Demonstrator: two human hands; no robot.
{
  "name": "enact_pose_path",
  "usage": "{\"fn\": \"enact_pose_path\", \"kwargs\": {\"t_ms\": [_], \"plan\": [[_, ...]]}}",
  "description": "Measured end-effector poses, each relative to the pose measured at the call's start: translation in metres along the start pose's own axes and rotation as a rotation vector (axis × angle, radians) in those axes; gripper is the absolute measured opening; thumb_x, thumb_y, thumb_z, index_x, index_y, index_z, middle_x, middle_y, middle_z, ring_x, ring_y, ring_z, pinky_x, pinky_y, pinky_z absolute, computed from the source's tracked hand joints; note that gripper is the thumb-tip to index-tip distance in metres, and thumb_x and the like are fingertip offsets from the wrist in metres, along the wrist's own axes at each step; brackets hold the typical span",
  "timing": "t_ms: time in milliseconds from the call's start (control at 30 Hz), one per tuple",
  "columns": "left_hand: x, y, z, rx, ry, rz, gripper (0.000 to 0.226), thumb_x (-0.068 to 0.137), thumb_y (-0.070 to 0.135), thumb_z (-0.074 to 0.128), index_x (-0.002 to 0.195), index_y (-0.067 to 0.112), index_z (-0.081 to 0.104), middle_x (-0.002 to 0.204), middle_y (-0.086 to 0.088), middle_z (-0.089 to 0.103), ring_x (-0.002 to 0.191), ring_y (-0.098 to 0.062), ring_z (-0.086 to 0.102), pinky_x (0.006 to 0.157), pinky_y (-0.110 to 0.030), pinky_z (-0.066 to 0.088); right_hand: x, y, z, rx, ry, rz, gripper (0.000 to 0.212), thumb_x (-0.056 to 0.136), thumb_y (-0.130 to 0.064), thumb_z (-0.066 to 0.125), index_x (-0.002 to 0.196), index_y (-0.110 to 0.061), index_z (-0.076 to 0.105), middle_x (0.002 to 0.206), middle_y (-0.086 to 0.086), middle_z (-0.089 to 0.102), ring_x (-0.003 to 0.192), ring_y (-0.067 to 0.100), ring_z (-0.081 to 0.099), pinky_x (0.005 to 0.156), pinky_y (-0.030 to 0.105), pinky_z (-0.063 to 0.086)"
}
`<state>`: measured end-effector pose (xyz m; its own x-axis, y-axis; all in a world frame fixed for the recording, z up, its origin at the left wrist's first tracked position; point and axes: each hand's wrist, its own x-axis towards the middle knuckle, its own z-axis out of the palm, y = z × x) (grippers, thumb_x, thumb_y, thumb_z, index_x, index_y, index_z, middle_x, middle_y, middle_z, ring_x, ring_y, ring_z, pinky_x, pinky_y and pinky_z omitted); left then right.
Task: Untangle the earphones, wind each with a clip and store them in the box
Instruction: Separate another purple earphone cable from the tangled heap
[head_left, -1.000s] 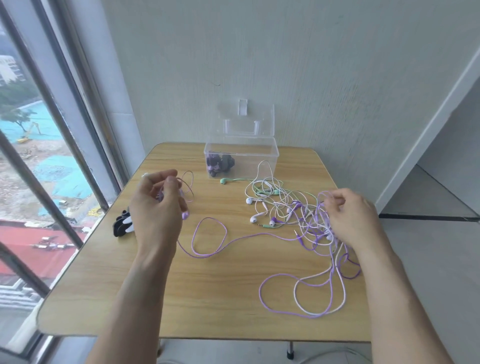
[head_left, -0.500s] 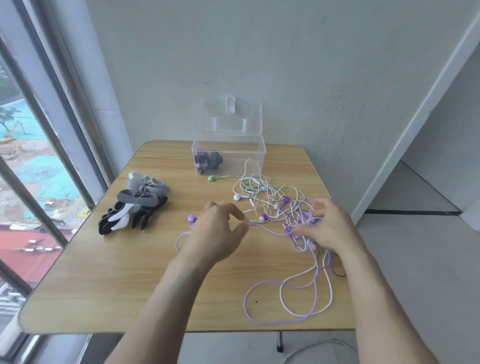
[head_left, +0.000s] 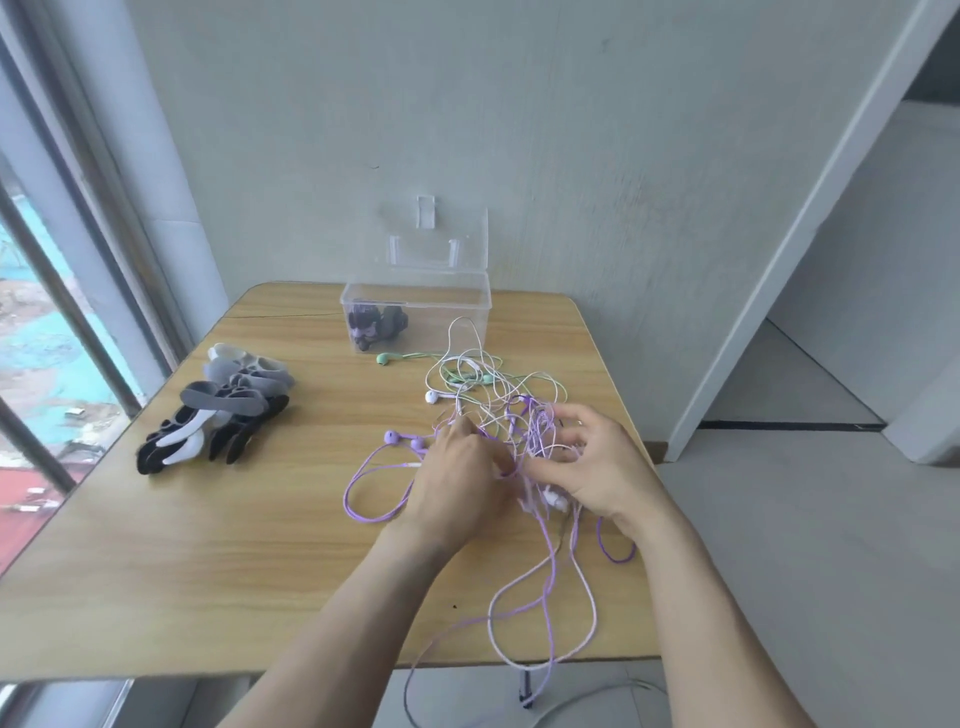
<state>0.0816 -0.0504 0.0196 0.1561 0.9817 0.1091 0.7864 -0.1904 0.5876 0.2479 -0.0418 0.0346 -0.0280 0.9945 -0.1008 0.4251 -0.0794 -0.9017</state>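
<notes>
Left of the tangled earphone cords, cable clips lie heaped on the wooden table. The left hand and right hand meet at the tangle, fingers curled, pinching purple strands. Behind it stands the open clear box.

left hand fingertips hidden in cables, grip unclear

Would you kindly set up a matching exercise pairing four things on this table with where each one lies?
Things:
1. clear box
2. pile of clips
3. green earbud
4. tangle of cables

Places:
A. under both hands
B. left side of the table, near the window
C. just in front of the box
D. far edge, by the wall

Pairs: 1-D, 2-B, 3-C, 4-A
</notes>
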Motion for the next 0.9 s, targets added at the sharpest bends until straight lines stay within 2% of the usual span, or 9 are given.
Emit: {"fn": "enact_pose_path", "kwargs": {"t_ms": [67, 133, 167, 267, 400, 600, 667, 767, 900], "plan": [[0.001, -0.002, -0.005, -0.047, 0.023, 0.01, 0.012, 0.079, 0.023, 0.08, 0.091, 0.02, 0.08, 0.101, -0.003, 0.061, 0.093, -0.022, 0.061, 0.081, -0.029, 0.044, -0.001, 0.003, -0.001, -0.053, -0.024, -0.018, 0.085, 0.057, -0.032, 0.096, 0.13, -0.029, 0.054, 0.101, -0.006, 0.073, 0.08, 0.009, 0.07, 0.083, 0.033, 0.057], [0.0, -0.003, -0.01, -0.091, 0.047, -0.005, 0.011, 0.078, 0.026, 0.082, 0.088, 0.021, 0.081, 0.094, 0.002, 0.066, 0.088, -0.018, 0.062, 0.075, -0.027, 0.041, 0.001, 0.005, -0.002, -0.108, -0.017, -0.013, 0.103, 0.04, -0.057, 0.095, 0.131, -0.036, 0.052, 0.107, -0.007, 0.071, 0.094, 0.012, 0.07, 0.087, 0.037, 0.057], [-0.001, -0.003, -0.013, -0.116, 0.055, -0.015, 0.01, 0.078, 0.029, 0.083, 0.084, 0.021, 0.081, 0.09, 0.004, 0.067, 0.086, -0.016, 0.061, 0.072, -0.026, 0.039, 0.003, 0.008, -0.003, -0.126, -0.008, -0.013, 0.104, 0.038, -0.059, 0.094, 0.131, -0.037, 0.051, 0.109, -0.007, 0.07, 0.097, 0.013, 0.07, 0.088, 0.04, 0.057], [-0.002, -0.011, -0.029, -0.172, 0.062, -0.08, 0.013, 0.077, 0.033, 0.084, 0.074, 0.022, 0.079, 0.078, 0.011, 0.063, 0.069, -0.002, 0.054, 0.062, -0.023, 0.033, 0.005, 0.01, -0.005, -0.158, 0.048, -0.03, 0.084, 0.056, -0.025, 0.091, 0.13, -0.03, 0.053, 0.099, -0.007, 0.072, 0.084, 0.011, 0.072, 0.081, 0.038, 0.059], [-0.001, -0.028, -0.056, -0.256, 0.134, -0.146, 0.021, 0.082, 0.038, 0.079, 0.068, 0.023, 0.071, 0.051, 0.012, 0.05, 0.044, -0.005, 0.041, 0.046, -0.017, 0.03, 0.007, 0.007, -0.007, -0.176, 0.2, -0.106, 0.067, 0.066, 0.004, 0.079, 0.121, -0.026, 0.058, 0.092, -0.007, 0.067, 0.068, -0.004, 0.062, 0.057, 0.009, 0.046], [-0.006, -0.048, -0.085, -0.417, 0.415, -0.208, 0.028, 0.091, 0.032, 0.069, 0.069, 0.015, 0.067, 0.058, 0.007, 0.062, 0.051, -0.007, 0.049, 0.054, -0.026, 0.039, 0.021, 0.009, -0.002, -0.255, 0.384, -0.267, 0.05, 0.072, 0.009, 0.068, 0.111, -0.021, 0.067, 0.104, -0.003, 0.066, 0.082, 0.001, 0.059, 0.071, 0.004, 0.041], [-0.008, -0.052, -0.091, -0.464, 0.476, -0.217, 0.029, 0.094, 0.031, 0.066, 0.068, 0.017, 0.063, 0.068, 0.006, 0.07, 0.061, -0.013, 0.058, 0.06, -0.03, 0.043, 0.024, 0.012, -0.001, -0.283, 0.377, -0.255, 0.043, 0.075, 0.008, 0.066, 0.107, -0.021, 0.068, 0.099, -0.002, 0.067, 0.079, 0.006, 0.062, 0.072, 0.012, 0.046], [-0.013, -0.059, -0.102, -0.489, 0.59, -0.224, 0.029, 0.096, 0.03, 0.063, 0.071, 0.015, 0.061, 0.068, 0.011, 0.069, 0.06, -0.007, 0.058, 0.062, -0.029, 0.041, 0.027, 0.013, 0.002, -0.329, 0.374, -0.243, 0.035, 0.082, 0.008, 0.06, 0.106, -0.016, 0.069, 0.094, 0.0, 0.068, 0.081, 0.015, 0.065, 0.078, 0.026, 0.053], [-0.025, -0.069, -0.118, -0.414, 0.531, -0.149, 0.027, 0.094, 0.032, 0.065, 0.075, 0.012, 0.064, 0.069, -0.001, 0.071, 0.057, -0.016, 0.057, 0.06, -0.031, 0.044, 0.022, -0.007, 0.007, -0.315, 0.46, -0.354, 0.032, 0.088, 0.007, 0.056, 0.112, -0.011, 0.066, 0.101, 0.004, 0.067, 0.086, 0.017, 0.062, 0.077, 0.016, 0.041]]}}
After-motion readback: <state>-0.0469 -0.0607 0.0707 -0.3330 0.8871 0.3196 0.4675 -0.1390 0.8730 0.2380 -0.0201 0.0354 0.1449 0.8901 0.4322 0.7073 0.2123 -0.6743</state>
